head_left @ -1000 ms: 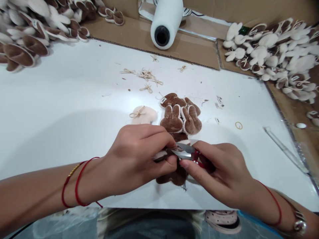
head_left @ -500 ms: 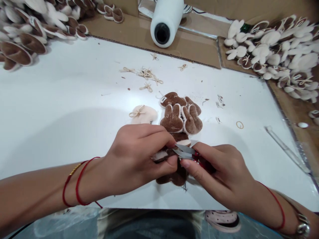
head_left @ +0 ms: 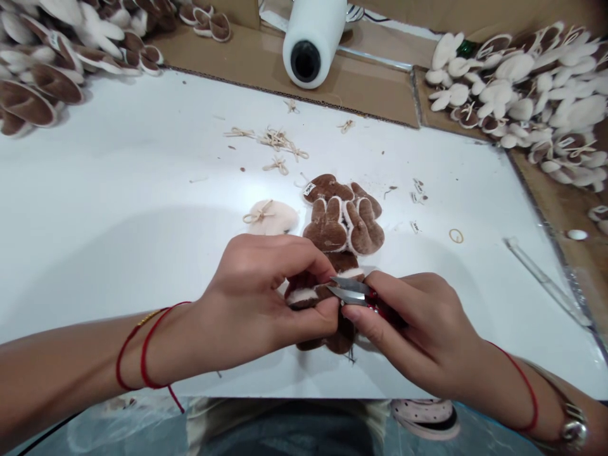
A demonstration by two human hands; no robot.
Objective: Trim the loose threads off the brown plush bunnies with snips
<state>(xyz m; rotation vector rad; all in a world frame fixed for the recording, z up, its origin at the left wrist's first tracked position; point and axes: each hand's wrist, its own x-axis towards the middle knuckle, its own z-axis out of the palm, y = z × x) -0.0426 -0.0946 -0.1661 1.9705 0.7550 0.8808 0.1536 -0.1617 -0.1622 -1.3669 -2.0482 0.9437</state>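
Note:
My left hand (head_left: pixel 270 297) pinches a small brown-and-white plush piece (head_left: pixel 304 296) between thumb and fingers. Around a pair of red-handled thread snips (head_left: pixel 351 291) my right hand (head_left: pixel 418 323) is closed. The snips' two blades point left, slightly apart, with their tips at the plush between my left fingertips. Beneath and beyond my hands lie several brown plush pieces (head_left: pixel 325 227) with white edges, one bearing a small white label. Left of them rests a cream plush piece (head_left: pixel 275 217) with a string bow on it. My fingers hide part of the held piece.
Several loose string bows (head_left: pixel 275 138) lie farther back on the white table (head_left: pixel 118 171). Plush heaps stand at back left (head_left: pixel 52 57) and back right (head_left: pixel 522 95). A white thread cone (head_left: pixel 316 38) lies on cardboard. Small labels (head_left: pixel 418 190), a rubber band (head_left: pixel 456 235) and a clear strip (head_left: pixel 546 282) lie right.
My left fingers have shifted a little on the plush piece, opening a gap between forefinger and thumb. The snips stay at the same spot, their blades still apart.

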